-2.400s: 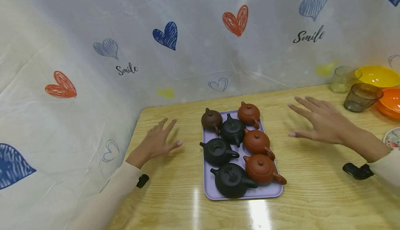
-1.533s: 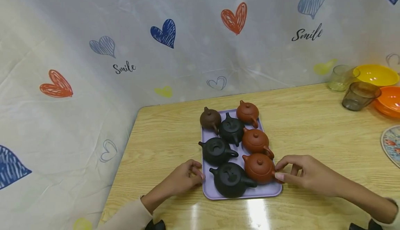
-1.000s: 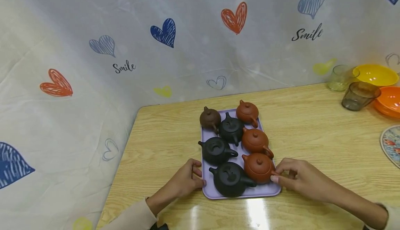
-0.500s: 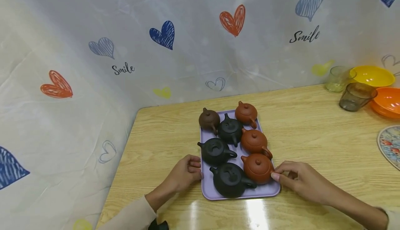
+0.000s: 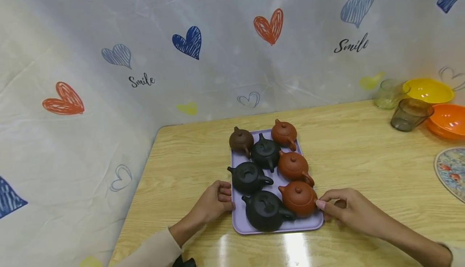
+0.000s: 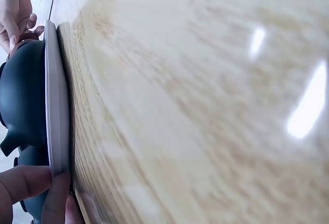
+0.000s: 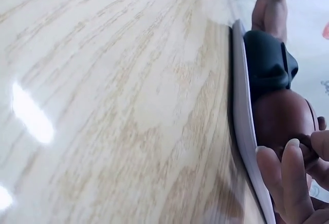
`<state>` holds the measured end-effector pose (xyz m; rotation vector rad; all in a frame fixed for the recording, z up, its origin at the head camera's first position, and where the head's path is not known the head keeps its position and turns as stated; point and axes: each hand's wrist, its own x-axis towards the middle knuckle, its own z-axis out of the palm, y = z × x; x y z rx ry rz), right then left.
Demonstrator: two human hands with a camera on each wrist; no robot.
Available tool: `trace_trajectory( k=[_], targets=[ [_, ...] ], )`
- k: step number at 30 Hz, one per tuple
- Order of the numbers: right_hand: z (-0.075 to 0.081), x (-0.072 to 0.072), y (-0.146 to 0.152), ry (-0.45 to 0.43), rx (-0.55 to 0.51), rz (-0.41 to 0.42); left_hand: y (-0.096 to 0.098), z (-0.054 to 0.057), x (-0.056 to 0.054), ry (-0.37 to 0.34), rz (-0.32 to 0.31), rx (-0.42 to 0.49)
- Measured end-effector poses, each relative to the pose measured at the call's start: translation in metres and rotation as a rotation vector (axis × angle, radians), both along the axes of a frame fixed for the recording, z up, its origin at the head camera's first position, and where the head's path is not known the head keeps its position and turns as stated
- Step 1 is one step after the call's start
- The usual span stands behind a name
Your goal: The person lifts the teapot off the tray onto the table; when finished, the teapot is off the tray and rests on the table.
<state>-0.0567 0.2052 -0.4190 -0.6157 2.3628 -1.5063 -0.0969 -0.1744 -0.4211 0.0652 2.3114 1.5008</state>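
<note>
Tray (image 5: 239, 220) on the table (image 5: 356, 150), carrying seven teapots (image 5: 266, 150). Left hand (image 5: 214, 201): thumb and fingers clamped on the tray's left edge, toward the near corner. Right hand (image 5: 350, 210): thumb and fingers pinching the near red teapot (image 5: 299, 198) by its handle; that pot stands upright on the tray, by the near right corner. Large black teapot (image 5: 264, 211): just beside it, close to the near edge. Brown teapot (image 5: 241, 140): far left corner. Orange bowl (image 5: 449, 122) and dark cup (image 5: 408, 115): on the table, well apart from the tray's right edge.
</note>
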Motion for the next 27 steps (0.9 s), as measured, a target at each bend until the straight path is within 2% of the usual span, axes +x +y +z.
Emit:
trace_trajectory(
  k=[8, 16, 21, 27],
  targets=[
    [0.006, 0.001, 0.015, 0.048, 0.031, -0.009, 0.003, -0.003, 0.001, 0.017, 0.0, 0.006],
    [0.018, -0.004, 0.022, 0.003, -0.009, 0.035, 0.002, -0.005, 0.001, 0.033, -0.001, 0.005],
    [0.032, -0.012, 0.026, -0.011, 0.037, -0.013, 0.002, -0.006, 0.002, 0.031, 0.012, 0.005],
    [0.046, -0.029, 0.027, 0.003, 0.096, -0.09, 0.0, -0.007, 0.001, 0.032, 0.018, 0.002]
  ],
)
